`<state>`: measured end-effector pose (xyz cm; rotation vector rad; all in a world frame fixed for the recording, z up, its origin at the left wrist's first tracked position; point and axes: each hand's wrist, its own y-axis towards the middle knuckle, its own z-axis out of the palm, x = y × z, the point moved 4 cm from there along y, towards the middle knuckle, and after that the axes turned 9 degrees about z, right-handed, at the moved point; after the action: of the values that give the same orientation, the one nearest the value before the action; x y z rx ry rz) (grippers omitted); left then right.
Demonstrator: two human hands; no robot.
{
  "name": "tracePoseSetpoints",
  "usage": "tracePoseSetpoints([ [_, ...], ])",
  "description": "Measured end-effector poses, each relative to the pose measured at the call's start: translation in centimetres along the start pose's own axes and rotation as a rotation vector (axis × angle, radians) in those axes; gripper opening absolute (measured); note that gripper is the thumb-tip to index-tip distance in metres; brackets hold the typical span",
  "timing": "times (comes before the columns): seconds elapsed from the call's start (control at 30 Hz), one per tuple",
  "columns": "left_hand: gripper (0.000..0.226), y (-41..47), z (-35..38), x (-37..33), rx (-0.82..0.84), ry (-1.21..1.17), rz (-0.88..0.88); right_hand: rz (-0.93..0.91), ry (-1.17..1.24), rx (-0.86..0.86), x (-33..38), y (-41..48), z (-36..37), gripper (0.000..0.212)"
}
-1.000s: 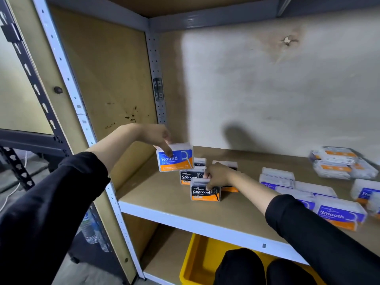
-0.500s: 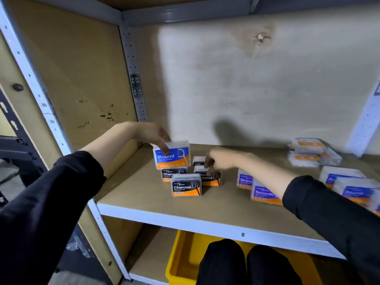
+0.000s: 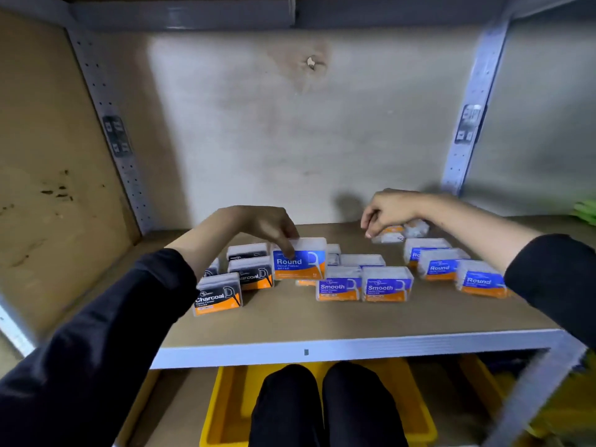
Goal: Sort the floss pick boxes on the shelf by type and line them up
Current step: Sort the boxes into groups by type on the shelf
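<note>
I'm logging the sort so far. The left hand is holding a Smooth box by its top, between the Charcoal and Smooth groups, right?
Not quite. The head view shows the left hand gripping a Round box, not a Smooth one. The rest stands: it is held by its top, between the Charcoal boxes and the Smooth boxes.

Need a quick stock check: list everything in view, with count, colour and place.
Charcoal boxes: at least four, black and orange, shelf left.
held Round box: one, blue and orange, centre, raised.
Smooth boxes: at least two, purple and orange, centre.
Round boxes: three, blue and orange, right.
back boxes: blurred, white and orange, rear.
shelf: tan board, pale metal edge.
yellow bin: one, below shelf.
left hand: grips held Round box.
right hand: fingers curled, above back boxes.
knees: two, black, bottom centre.
</note>
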<state>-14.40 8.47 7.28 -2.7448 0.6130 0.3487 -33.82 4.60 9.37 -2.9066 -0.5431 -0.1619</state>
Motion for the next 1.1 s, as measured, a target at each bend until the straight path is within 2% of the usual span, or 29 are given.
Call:
tracePoseSetpoints([
  [0.4, 0.018, 9.0, 3.3, -11.7, 0.09, 0.067, 0.253, 0.178, 0.016, -0.085, -8.9, -5.5, -3.8, 0.031],
  [0.53, 0.036, 12.3, 4.9, -15.3, 0.064, 0.097, 0.304, 0.237, 0.003, -0.108, -11.8, -6.8, -4.3, 0.03],
  [0.63, 0.045, 14.7, 6.2, -17.5, 0.052, 0.115, 0.323, 0.275, 0.008, -0.111, -13.8, -7.6, -4.5, 0.03],
  [0.73, 0.041, 17.1, 7.6, -19.4, 0.031, 0.1, 0.354, 0.311, 0.03, -0.108, -15.5, -8.0, -4.7, 0.031],
  [0.97, 0.054, 19.9, 10.1, -21.4, -0.011, 0.11, 0.334, 0.337, 0.051, -0.111, -18.3, -7.9, -4.8, 0.031],
  [1.1, 0.05, 20.4, 10.9, -21.3, -0.072, 0.121, 0.324, 0.334, 0.063, -0.108, -18.8, -7.2, -4.3, 0.029],
])
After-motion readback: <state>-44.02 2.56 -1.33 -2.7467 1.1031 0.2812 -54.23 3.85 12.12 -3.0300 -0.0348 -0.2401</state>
